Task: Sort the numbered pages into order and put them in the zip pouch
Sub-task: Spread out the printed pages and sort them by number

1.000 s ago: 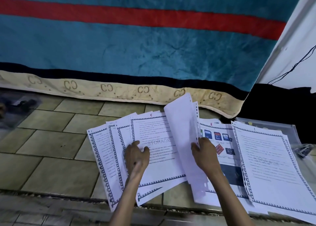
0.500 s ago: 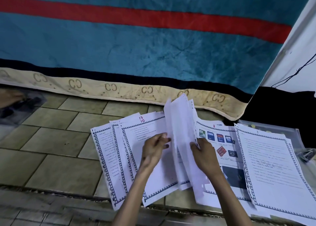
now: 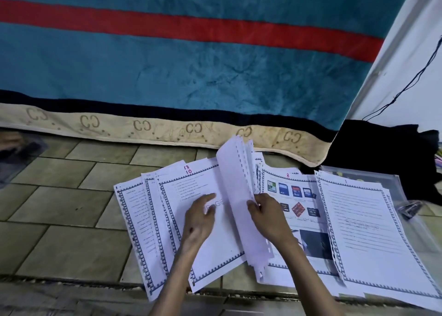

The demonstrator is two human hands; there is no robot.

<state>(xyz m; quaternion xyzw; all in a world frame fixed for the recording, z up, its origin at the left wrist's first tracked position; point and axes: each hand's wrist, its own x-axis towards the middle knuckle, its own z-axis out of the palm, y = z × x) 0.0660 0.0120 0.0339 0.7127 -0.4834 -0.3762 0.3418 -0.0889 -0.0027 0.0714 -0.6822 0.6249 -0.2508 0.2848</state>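
1. While the right hand (image 3: 267, 217) holds a sheaf of pages (image 3: 241, 196) tilted up on edge, the left hand (image 3: 199, 220) rests flat on the page marked 10 (image 3: 191, 201), fingers (image 3: 210, 197) straight and spread, gripping nothing.
2. Right-hand fingers are curled round the near edge of the lifted sheaf, thumb on the left face; how many sheets it holds cannot be told.
3. Pages lie on the tiled floor (image 3: 59, 196) in loose groups: a fanned pile at left under the left hand, topped by the sheet with "13" and "10" in red; a picture page marked 8 (image 3: 296, 196) in the middle, partly under the lifted sheaf; a stack topped by page 1 (image 3: 363, 222) at right.
4. Zip pouch (image 3: 373, 179): clear plastic, lying flat at far right, mostly under the page 1 stack, only its far edge showing. No pages seen in it; open or zipped cannot be told.
5. Step in hand, by my reading: sorting, mid-leaf through the unsorted sheaf, checking numbers. Order not yet made; pouch step not begun.
6. Next move likely calls for reading the top number of the sheaf, peeling off one sheet and laying it on the matching pile, left hand pinning the fan so it does not slide.
7. Risk: thin sheets sticking together, so two go as one.
8. Behind: a teal blanket (image 3: 191, 64) with a red stripe.
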